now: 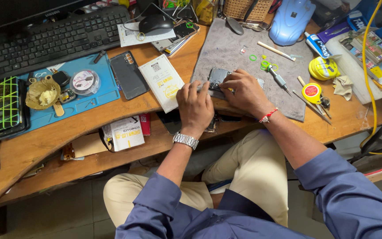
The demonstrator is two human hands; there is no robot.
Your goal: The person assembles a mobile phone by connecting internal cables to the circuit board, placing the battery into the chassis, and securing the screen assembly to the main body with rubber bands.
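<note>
Pinching an opened phone (218,79) flat on the grey mat (226,46), left hand (195,107) and right hand (244,91) grip its edges; it looks light, stiff, fragile inside, best held by the frame.

A black keyboard (60,37) lies at the far left of the wooden desk (32,148), with a black mouse (154,23) on a paper sheet just right of it. A blue mat (105,90) in front of the keyboard carries a round clear spool (84,82). Beside the mat lies a dark phone (129,75), then a white packet (161,82). At the far right sit a yellow tape roll (311,93), a screwdriver (278,79), a glue tube (318,45) and a light blue device (291,20).
</note>
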